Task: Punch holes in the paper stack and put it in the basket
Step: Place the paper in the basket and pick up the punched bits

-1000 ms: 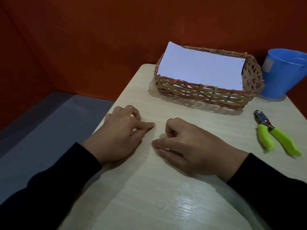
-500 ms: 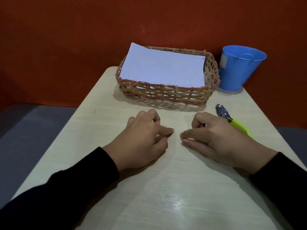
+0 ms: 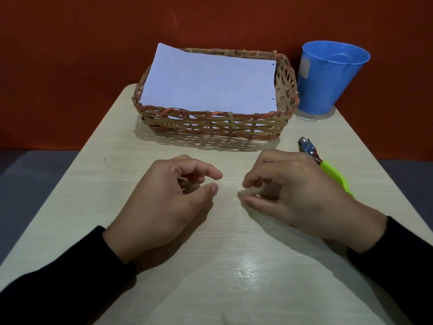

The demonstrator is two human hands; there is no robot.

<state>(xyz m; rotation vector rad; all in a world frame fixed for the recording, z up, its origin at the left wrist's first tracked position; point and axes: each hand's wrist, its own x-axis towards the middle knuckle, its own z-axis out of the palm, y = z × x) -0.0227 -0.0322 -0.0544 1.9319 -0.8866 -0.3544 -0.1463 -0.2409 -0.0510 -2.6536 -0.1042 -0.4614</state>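
Observation:
A white paper stack [image 3: 210, 85] lies in the woven basket [image 3: 210, 126] at the far side of the table, its left corner sticking out over the rim. Two small holes show along its right edge. The hole punch [image 3: 310, 151], metal-headed with green handles, lies on the table to the right, partly hidden behind my right hand [image 3: 297, 198]. My left hand [image 3: 164, 207] rests mid-table. Both hands are loosely curled, thumb and forefinger slightly apart, with nothing in them.
A blue plastic bucket [image 3: 328, 76] stands at the back right, touching the basket's right end. The pale wooden table [image 3: 234, 277] is narrow, with drop-offs on both sides. An orange wall runs close behind it.
The view has swung left, so the basket now sits in the centre. Both hands have loosened from closed fists, their forefingers lifting off the thumbs. Paper, basket and punch have not moved.

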